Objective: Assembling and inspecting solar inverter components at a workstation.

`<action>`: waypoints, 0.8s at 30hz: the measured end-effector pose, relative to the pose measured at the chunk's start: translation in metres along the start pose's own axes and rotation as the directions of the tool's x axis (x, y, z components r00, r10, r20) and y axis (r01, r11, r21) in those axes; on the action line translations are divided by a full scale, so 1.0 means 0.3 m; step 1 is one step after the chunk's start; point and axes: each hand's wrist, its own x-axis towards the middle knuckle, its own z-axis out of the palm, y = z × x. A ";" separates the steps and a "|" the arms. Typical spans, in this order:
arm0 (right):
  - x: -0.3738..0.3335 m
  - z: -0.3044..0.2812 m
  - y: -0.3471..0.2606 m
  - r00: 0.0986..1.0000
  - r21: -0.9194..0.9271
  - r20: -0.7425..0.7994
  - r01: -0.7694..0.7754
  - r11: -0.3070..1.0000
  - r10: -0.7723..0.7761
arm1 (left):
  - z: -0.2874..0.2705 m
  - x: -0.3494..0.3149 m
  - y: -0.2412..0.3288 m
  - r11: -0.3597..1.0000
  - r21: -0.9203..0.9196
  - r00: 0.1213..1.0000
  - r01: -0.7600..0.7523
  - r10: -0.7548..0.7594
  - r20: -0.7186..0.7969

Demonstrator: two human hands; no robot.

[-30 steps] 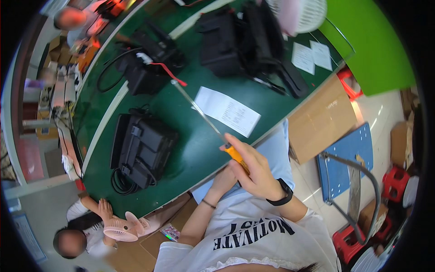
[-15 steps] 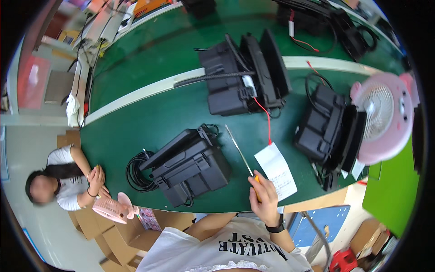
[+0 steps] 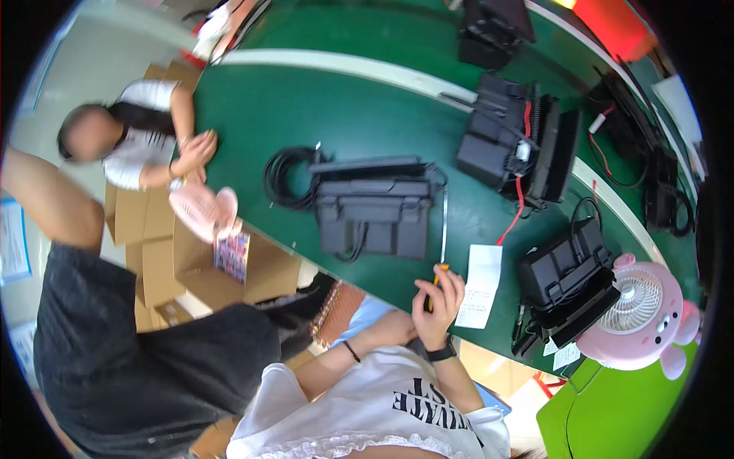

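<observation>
"What's nearest?"

"The left hand, by the worktop's edge; I can't tell its fingers' state. The right hand has fingers wrapped around a screwdriver over the worktop."

"Containers?"

"An open cardboard box, colourful packet inside. A black case beside the screwdriver; farther, another case, contents hidden, red wire trailing out."

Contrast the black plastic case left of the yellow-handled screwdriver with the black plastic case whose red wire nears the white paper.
The left case lies straight across the view; the wired case is angled. The left case has a coiled black cable beside it; the wired case trails a red wire. Both are black.
</observation>
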 end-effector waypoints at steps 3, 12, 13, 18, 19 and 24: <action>-0.004 0.006 0.006 0.999 0.022 0.015 0.031 0.999 -0.032 | 0.002 -0.145 -0.074 0.949 -0.290 0.809 0.124 -0.266 -0.524; -0.008 0.017 -0.012 0.995 0.024 0.078 0.054 0.998 -0.056 | 0.198 -0.197 -0.397 0.838 -0.239 0.491 0.491 -0.492 -0.719; -0.011 0.018 -0.011 0.996 0.020 0.076 0.053 0.998 -0.054 | 0.206 -0.160 -0.417 0.880 -0.217 0.502 0.422 -0.426 -0.752; -0.033 0.026 0.005 0.997 0.023 0.057 0.048 0.999 -0.049 | 0.334 -0.072 -0.484 0.781 -0.095 0.528 0.617 -0.500 -0.687; -0.038 0.027 0.010 0.998 0.034 0.047 0.046 0.998 -0.047 | 0.369 -0.103 -0.513 0.757 -0.072 0.503 0.650 -0.499 -0.706; -0.064 0.036 0.034 0.999 0.114 0.007 0.042 0.993 -0.043 | 0.570 -0.387 -0.683 0.669 -0.149 0.450 0.728 -0.630 -0.633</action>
